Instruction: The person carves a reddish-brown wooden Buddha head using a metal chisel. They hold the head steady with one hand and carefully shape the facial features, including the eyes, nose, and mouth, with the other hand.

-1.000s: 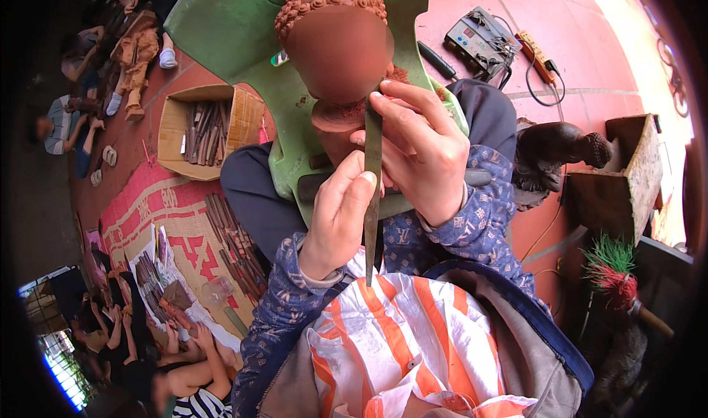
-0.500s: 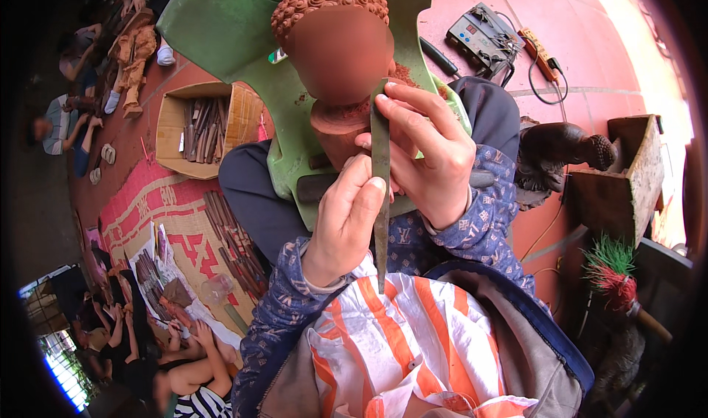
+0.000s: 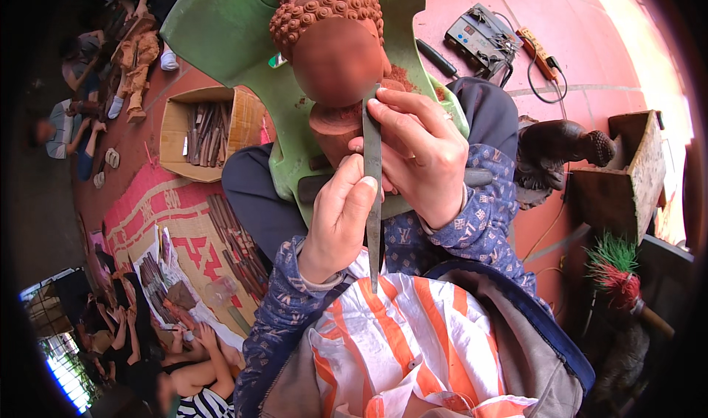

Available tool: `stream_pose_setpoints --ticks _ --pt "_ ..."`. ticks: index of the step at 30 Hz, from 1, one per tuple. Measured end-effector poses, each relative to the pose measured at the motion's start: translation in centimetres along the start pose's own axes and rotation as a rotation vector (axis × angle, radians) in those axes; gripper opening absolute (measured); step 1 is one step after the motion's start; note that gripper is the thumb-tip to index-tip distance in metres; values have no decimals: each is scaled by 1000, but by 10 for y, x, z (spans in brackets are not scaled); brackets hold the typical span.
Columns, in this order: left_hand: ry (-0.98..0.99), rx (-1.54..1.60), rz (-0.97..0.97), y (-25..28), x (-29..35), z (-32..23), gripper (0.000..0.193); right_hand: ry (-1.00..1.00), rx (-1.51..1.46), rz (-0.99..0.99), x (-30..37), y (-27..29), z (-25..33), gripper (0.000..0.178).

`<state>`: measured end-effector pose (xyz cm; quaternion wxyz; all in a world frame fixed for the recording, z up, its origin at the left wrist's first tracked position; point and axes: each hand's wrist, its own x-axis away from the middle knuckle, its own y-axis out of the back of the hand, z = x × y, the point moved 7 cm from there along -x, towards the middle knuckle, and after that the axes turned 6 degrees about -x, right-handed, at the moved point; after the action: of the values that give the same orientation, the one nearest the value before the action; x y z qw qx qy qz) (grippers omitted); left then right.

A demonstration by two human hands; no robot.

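A carved reddish-brown wooden head [image 3: 328,16] with rows of curls lies on a green plastic chair [image 3: 221,27] between my legs, its neck toward me. Both my hands grip a flat grey metal file [image 3: 373,152], which runs lengthwise away from me. My left hand [image 3: 333,222] is closed around the file's middle, thumb on top. The fingers of my right hand [image 3: 424,160] pinch its far part, close to the carving's jaw and neck. The file's narrow near end reaches the orange-and-white striped cloth [image 3: 405,329] over my lap. Fine reddish dust lies beside the carving.
At left stand a cardboard box [image 3: 243,126] of tools and a mat [image 3: 158,208] with more tools. Several people sit farther left. A control box [image 3: 476,38] and power strip [image 3: 537,53] lie at right, near a dark carving [image 3: 564,145], wooden box [image 3: 619,178] and brush [image 3: 616,270].
The file and both hands have shifted slightly left. The carved head shows more of its curls and sits a little lower in the picture.
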<state>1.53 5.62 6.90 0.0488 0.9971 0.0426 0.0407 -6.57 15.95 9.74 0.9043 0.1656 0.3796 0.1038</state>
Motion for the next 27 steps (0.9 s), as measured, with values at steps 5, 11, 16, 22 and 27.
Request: stream_pose_setpoints --ticks 5,11,16,22,27 --pt "14 65 -9 1 0 4 25 -25 -18 -12 -1 -1 0 36" --pt "31 136 -10 0 0 3 27 -69 -34 0 -1 -2 0 35" --pt "49 124 7 3 2 5 27 -47 -24 10 -2 -3 3 38" --pt "36 11 29 5 -2 -1 24 -43 6 13 -3 -3 2 39" --pt "10 -56 56 10 -5 -2 22 -10 63 -18 -1 -3 3 36"
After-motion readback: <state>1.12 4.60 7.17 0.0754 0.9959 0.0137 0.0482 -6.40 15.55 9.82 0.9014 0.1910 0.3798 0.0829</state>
